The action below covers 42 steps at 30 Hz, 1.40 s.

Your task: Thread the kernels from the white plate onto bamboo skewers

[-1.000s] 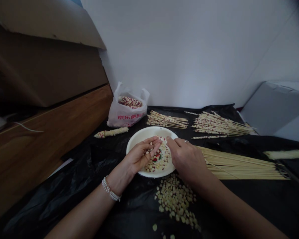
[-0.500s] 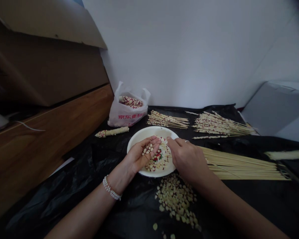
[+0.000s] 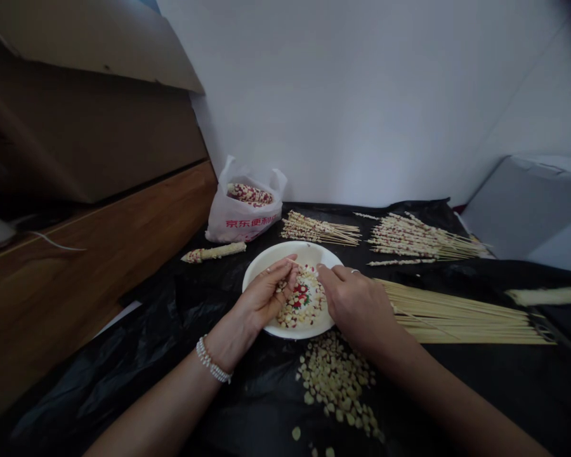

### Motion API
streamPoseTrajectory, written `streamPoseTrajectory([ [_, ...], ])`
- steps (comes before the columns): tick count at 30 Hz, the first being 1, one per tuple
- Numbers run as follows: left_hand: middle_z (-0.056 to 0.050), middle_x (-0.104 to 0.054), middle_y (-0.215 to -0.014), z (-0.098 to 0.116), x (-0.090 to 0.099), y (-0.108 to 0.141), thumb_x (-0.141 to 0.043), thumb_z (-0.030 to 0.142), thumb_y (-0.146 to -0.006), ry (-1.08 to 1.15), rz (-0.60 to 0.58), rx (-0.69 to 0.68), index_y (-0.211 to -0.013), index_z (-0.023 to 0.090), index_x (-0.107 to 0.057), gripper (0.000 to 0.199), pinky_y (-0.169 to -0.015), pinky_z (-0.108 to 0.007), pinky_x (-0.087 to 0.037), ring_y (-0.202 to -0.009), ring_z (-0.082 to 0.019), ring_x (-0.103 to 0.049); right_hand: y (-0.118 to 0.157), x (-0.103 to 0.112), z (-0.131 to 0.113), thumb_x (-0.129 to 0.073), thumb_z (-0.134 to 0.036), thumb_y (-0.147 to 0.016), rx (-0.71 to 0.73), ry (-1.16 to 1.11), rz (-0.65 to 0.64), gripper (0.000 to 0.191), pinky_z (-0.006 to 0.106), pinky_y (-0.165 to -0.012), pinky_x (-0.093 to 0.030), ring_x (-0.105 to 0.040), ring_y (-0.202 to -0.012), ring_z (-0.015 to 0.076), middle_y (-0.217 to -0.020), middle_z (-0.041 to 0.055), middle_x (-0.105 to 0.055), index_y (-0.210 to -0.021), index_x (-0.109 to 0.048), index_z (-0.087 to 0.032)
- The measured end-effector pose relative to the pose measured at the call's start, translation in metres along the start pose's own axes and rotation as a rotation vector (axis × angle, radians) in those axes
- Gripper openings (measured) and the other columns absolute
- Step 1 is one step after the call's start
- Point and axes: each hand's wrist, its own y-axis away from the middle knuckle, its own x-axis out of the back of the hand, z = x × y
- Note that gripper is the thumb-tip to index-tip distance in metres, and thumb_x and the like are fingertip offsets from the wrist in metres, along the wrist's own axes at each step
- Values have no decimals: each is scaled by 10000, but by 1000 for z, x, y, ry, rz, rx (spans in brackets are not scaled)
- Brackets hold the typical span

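Observation:
Over a white bowl (image 3: 254,270), my left hand (image 3: 259,297) is curled around loose corn kernels, its thumb and fingertips together at the tip of a thin skewer (image 3: 305,266). My right hand (image 3: 360,306), with a ring on one finger, grips that skewer from the other side; kernels seem to sit on it close to the fingers. Cream and dark red corn kernels (image 3: 297,316) lie in the bowl around its printed red and green pattern. Just below the bowl, a pile of paler kernels (image 3: 335,381) is spread on black plastic sheeting (image 3: 181,355).
Bare bamboo skewers (image 3: 461,314) lie right of my right hand. Behind are two bundles of kernel-threaded skewers (image 3: 318,228). A white plastic bag (image 3: 240,225) holds speckled corn cobs (image 3: 250,193), with a mostly stripped cob (image 3: 219,252) in front. A cardboard box (image 3: 90,127) stands left.
My left hand has gone from an open cupped palm showing kernels to curled fingers meeting at the skewer's tip. My right hand has shifted very slightly left.

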Motion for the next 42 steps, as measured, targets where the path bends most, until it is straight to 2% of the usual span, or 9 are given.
streamPoseTrajectory([
  [8, -104, -714, -911, -1, 1, -3, -589, -25, -793, 20, 35, -42, -930, 58, -696, 192, -695, -178, -578, -745, -118, -687, -1, 1, 1, -466, -158, -910, 4, 11, -40, 215, 280, -513, -266, -616, -699, 187, -839, 57, -668, -1052, -626, -186],
  [17, -88, -717, -888, -1, 2, -4, -596, -43, -778, 21, 47, -65, -918, 67, -698, 205, -676, -167, -577, -727, -110, -684, -1, 3, -2, -473, -153, -906, -3, 49, -82, 261, 283, -525, -338, -639, -746, 208, -883, 69, -673, -1128, -606, -184],
  [23, -91, -714, -845, 0, 1, -2, -575, -41, -792, -27, 51, -71, -915, 74, -701, 210, -644, -147, -575, -702, -103, -680, 0, 6, -4, -458, -122, -905, 8, 69, -99, 317, 288, -555, -399, -644, -763, 213, -892, 91, -673, -1195, -584, -136],
  [33, -89, -711, -749, -1, -6, 3, -585, -44, -787, -111, 97, -120, -892, 65, -704, 193, -592, -127, -564, -628, -91, -667, 2, 3, -10, -442, -90, -896, 31, 110, -56, 370, 290, -592, -442, -650, -767, 213, -896, 142, -681, -1243, -569, -70],
  [36, -95, -711, -772, -1, -4, 2, -596, -30, -788, -96, 72, -126, -912, 58, -701, 185, -603, -133, -568, -656, -99, -675, 3, 3, -8, -454, -103, -898, 31, 97, -50, 364, 290, -584, -431, -647, -759, 214, -908, 130, -679, -1245, -564, -86],
  [42, -70, -689, -769, 3, -7, 3, -566, 102, -864, 67, 83, 4, -952, 68, -684, 152, -612, -166, -577, -647, -96, -660, 3, 2, -6, -479, -139, -900, 0, 35, -81, 294, 280, -557, -378, -640, -738, 199, -881, 80, -675, -1169, -600, -146],
])
